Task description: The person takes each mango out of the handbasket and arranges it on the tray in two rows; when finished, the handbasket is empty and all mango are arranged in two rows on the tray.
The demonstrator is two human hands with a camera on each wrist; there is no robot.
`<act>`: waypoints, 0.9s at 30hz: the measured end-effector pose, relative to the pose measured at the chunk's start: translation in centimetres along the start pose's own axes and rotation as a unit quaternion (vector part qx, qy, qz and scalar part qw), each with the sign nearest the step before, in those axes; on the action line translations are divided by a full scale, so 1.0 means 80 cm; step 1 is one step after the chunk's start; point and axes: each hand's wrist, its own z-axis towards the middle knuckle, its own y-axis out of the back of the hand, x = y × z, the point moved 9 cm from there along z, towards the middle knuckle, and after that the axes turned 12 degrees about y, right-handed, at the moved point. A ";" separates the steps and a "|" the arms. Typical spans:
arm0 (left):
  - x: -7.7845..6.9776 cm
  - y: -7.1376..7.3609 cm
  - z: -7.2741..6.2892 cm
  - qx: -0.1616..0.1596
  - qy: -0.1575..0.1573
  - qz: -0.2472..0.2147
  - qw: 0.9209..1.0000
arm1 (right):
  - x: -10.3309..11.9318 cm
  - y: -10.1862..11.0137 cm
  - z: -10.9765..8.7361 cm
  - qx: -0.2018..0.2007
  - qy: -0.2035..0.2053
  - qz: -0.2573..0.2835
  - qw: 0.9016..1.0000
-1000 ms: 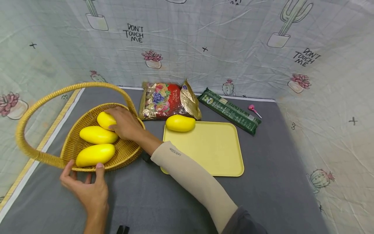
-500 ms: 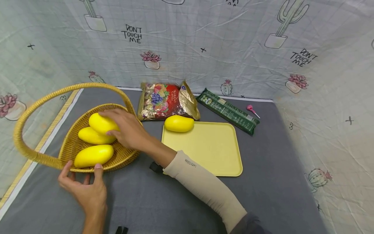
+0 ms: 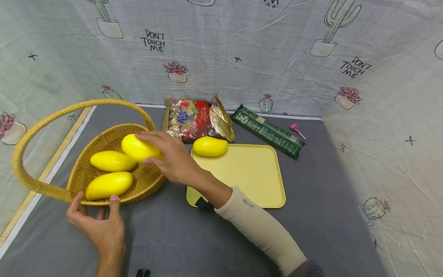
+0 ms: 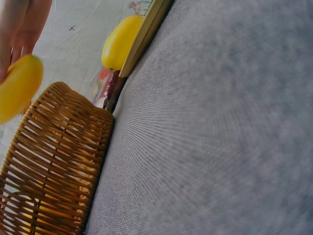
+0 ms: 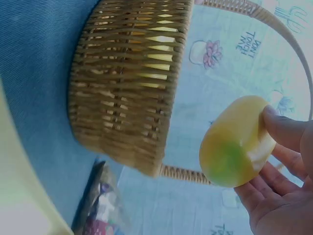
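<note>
My right hand point(image 3: 174, 159) grips a yellow mango point(image 3: 136, 147) between thumb and fingers over the right side of the wicker basket point(image 3: 149, 185). In the right wrist view this mango point(image 5: 230, 147) has a greenish end and is clear above the basket rim. Two more mangoes lie in the basket, a middle one point(image 3: 112, 161) and a near one point(image 3: 109, 185). My left hand point(image 3: 102, 227) holds the basket's near rim, its thumb at the edge and fingers against the outside. Another mango point(image 3: 210, 146) rests on the far left corner of the yellow tray point(image 3: 249, 173).
The basket's tall arched handle point(image 3: 21, 154) rises at the left. Behind the tray lie a red and gold candy bag point(image 3: 197, 119), a long green packet point(image 3: 268, 130) and a pink lollipop point(image 3: 294, 127). A printed cloth point(image 3: 221, 50) hangs behind the grey tabletop point(image 3: 325, 231).
My right hand has lifted the far mango from among the others and moved it right and toward me, over the basket's right side. My left hand stays at the rim.
</note>
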 end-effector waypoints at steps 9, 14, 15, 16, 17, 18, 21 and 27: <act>-0.001 0.000 -0.001 -0.002 0.005 -0.006 1.000 | -0.019 0.033 -0.039 -0.040 -0.027 0.007 0.999; -0.003 0.000 -0.001 -0.004 0.003 -0.010 1.000 | -0.035 0.049 -0.062 -0.053 -0.051 0.003 0.997; -0.003 0.000 -0.001 -0.005 0.003 -0.011 1.000 | -0.038 0.052 -0.067 -0.055 -0.055 0.001 0.997; -0.004 0.000 -0.001 -0.005 0.003 -0.011 1.000 | -0.042 0.055 -0.071 -0.057 -0.058 0.000 0.997; -0.004 0.000 -0.002 -0.005 0.002 -0.011 1.000 | -0.045 0.058 -0.076 -0.059 -0.063 -0.003 0.996; -0.004 0.000 -0.002 -0.006 0.002 -0.010 1.000 | -0.049 0.061 -0.080 -0.060 -0.068 -0.005 0.996; -0.004 0.000 -0.002 -0.007 0.004 -0.007 1.000 | -0.059 0.069 -0.095 -0.063 -0.084 -0.016 0.994; -0.004 -0.001 -0.004 -0.008 0.008 -0.003 1.000 | -0.076 0.081 -0.125 -0.059 -0.103 -0.031 0.992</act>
